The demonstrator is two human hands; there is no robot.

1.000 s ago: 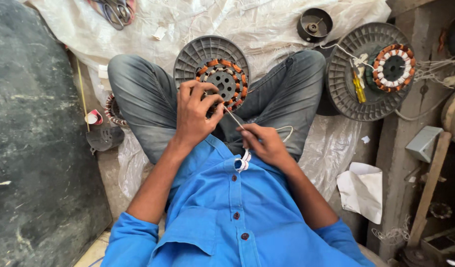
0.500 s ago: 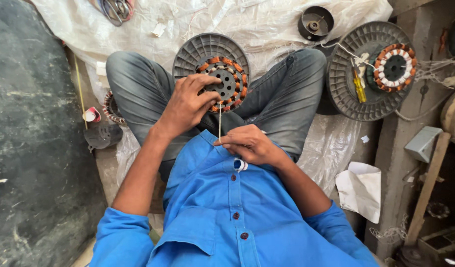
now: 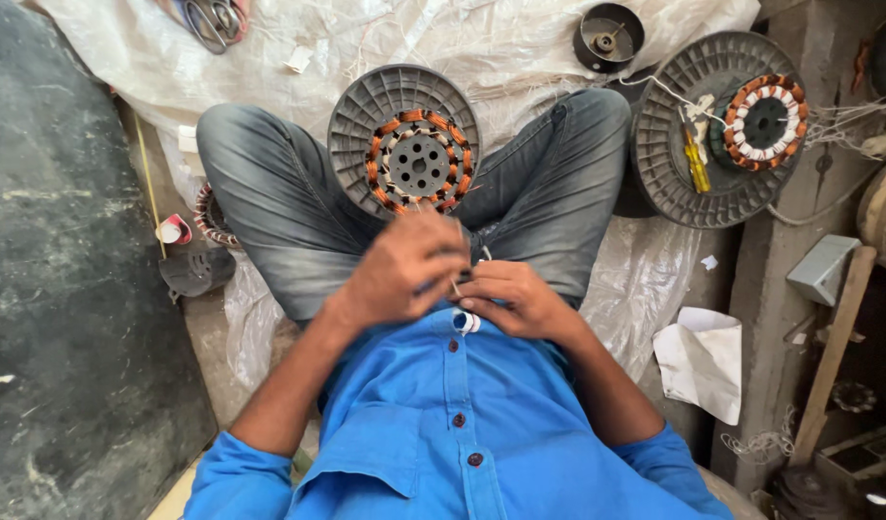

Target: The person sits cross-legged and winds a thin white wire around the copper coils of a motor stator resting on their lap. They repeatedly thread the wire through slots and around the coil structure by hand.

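Observation:
A round stator (image 3: 419, 164) with copper windings lies on a grey ribbed disc (image 3: 356, 116) between my crossed legs in grey jeans. Both hands are drawn in close to my blue shirt, just below the stator. My left hand (image 3: 404, 270) is curled with its fingertips meeting those of my right hand (image 3: 520, 300). Between them they pinch a thin pale stick (image 3: 455, 285), most of which is hidden by the fingers. Neither hand touches the stator.
To the right, a second wound stator (image 3: 762, 120) and a yellow tool (image 3: 695, 159) rest on another ribbed disc (image 3: 688, 197). A black cup-shaped part (image 3: 608, 37), scissors (image 3: 207, 19), crumpled white paper (image 3: 703, 361), a wooden handle (image 3: 833, 356) and a dark slab (image 3: 58, 289) surround me.
My left hand has left the stator and come back toward my chest to meet the right hand. The stick, earlier pointing at the windings, is now held between both hands.

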